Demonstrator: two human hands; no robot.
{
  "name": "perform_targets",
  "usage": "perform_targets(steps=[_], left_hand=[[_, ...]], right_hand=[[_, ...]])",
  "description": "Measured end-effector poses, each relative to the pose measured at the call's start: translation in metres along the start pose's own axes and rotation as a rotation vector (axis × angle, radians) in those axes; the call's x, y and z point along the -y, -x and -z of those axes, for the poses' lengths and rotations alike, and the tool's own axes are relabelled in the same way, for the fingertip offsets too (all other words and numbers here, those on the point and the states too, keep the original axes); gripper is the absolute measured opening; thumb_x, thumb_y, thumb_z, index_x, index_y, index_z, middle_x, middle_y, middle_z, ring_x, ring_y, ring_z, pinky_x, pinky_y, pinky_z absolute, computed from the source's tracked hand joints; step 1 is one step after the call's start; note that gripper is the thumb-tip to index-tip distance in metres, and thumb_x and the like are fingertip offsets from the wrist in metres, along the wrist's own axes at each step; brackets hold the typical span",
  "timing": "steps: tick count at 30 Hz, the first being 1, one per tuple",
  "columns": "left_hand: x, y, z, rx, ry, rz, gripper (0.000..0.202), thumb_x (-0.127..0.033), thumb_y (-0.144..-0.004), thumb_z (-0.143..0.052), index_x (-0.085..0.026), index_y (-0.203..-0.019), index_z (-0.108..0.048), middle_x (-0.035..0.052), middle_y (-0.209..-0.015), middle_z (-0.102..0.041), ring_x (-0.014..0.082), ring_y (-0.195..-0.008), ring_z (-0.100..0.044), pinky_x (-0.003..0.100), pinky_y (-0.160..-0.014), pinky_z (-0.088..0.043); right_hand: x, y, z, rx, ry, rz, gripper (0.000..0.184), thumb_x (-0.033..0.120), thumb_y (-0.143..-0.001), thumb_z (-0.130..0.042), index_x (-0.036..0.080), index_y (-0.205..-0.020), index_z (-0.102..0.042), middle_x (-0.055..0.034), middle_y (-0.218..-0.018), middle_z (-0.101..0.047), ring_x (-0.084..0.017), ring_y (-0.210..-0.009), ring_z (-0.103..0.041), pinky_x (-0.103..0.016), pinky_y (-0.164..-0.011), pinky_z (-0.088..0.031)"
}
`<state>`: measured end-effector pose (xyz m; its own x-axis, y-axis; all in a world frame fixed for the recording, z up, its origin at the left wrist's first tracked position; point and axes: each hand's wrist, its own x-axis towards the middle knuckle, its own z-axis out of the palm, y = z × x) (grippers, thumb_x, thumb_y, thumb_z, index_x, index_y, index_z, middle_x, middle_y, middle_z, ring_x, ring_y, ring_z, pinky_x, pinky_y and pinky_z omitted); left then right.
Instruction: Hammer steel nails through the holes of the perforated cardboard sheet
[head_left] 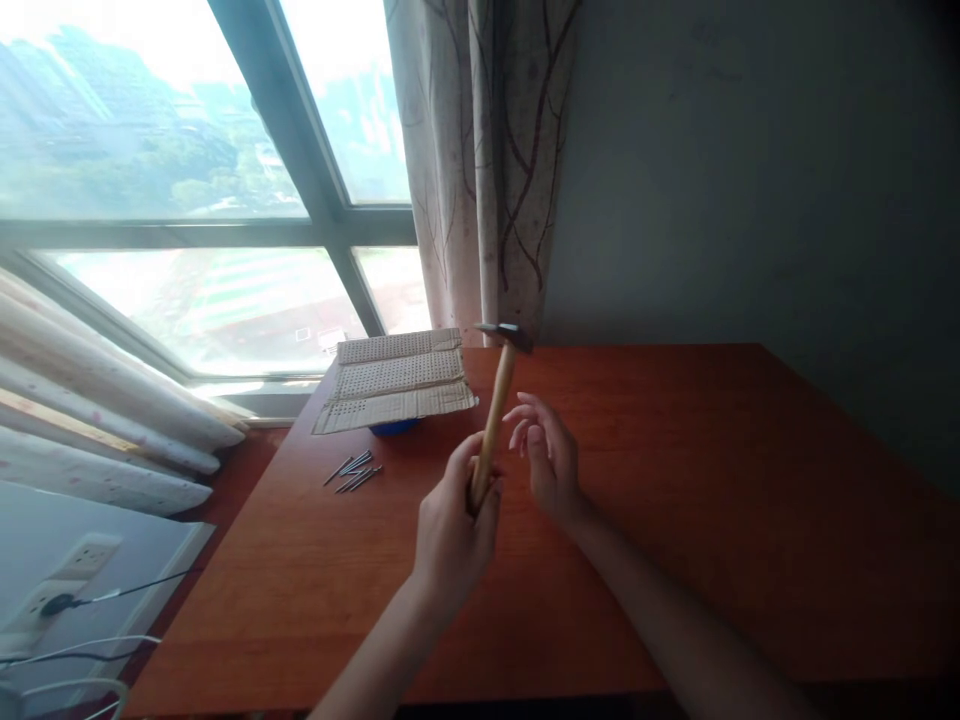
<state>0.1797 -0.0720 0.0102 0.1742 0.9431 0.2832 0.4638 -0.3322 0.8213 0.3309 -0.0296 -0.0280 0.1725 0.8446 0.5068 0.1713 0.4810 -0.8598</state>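
Observation:
My left hand (pixel 455 530) is wrapped round the lower wooden handle of a hammer (pixel 496 410), which it holds up above the table with the dark metal head at the top. To the right of the handle, my right hand (pixel 551 462) is raised with its fingers loosely curled and apart, holding nothing. Several metal nails (pixel 354 470) lie in a loose group on the table, left of my left hand. Behind them a piece of cardboard (pixel 397 375) covered in rows of small holes rests on a blue object (pixel 394 427), mostly hidden beneath it.
The reddish-brown wooden table (pixel 712 520) reaches to the wall on the right. A window (pixel 322 230) and a patterned curtain (pixel 495 150) stand behind it. At the lower left are another curtain (pixel 97 420), a wall socket (pixel 88 558) and cables (pixel 112 655).

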Motion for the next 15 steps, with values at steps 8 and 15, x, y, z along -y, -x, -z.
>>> perform_targets(steps=[8,15], left_hand=[[-0.006,-0.019,-0.034,0.176,-0.377,-0.247,0.065,-0.023,-0.094,-0.045,-0.019,-0.154,-0.021,0.0176,-0.13,-0.061,0.0274,-0.111,-0.066,0.039,-0.089,-0.055],[0.003,-0.036,-0.027,0.576,-0.347,-0.45,0.051,-0.041,-0.096,-0.049,-0.019,-0.142,-0.044,0.0113,-0.111,-0.068,0.0257,-0.094,-0.069,0.036,-0.079,-0.055]], right_hand=[[-0.002,-0.014,0.002,-0.114,-0.11,-0.175,0.059,0.042,-0.09,-0.059,0.023,-0.143,-0.039,-0.006,-0.099,-0.061,-0.019,-0.084,-0.063,-0.03,-0.073,-0.054],[-0.008,-0.058,0.067,-0.08,0.055,-0.312,0.052,0.046,-0.083,-0.059,0.012,-0.123,-0.061,0.0031,-0.066,-0.054,-0.013,-0.057,-0.05,-0.026,-0.053,-0.043]])
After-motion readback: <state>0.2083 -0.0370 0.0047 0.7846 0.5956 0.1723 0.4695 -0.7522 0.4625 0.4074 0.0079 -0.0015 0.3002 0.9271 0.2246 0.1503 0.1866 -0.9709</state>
